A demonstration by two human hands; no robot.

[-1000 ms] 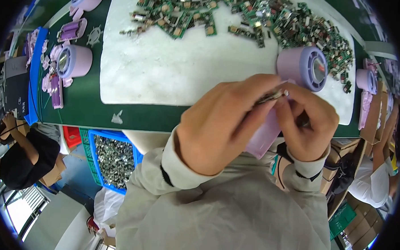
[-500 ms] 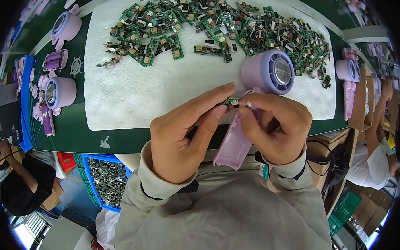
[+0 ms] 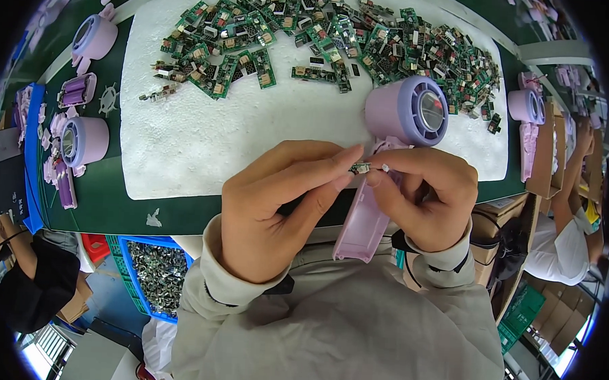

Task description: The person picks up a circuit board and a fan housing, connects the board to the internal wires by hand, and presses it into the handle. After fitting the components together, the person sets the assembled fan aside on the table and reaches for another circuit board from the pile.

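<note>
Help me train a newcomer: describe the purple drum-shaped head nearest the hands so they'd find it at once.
Find the white sheet on the green table. Near its right end, just beyond the right hand, is the purple drum-shaped head with a bluish rim. Unlike similar heads left and right, it alone shows against the sheet.

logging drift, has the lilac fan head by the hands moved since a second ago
Yes, the lilac fan head has moved left against the white sheet, farther from the sheet's right edge.
</note>
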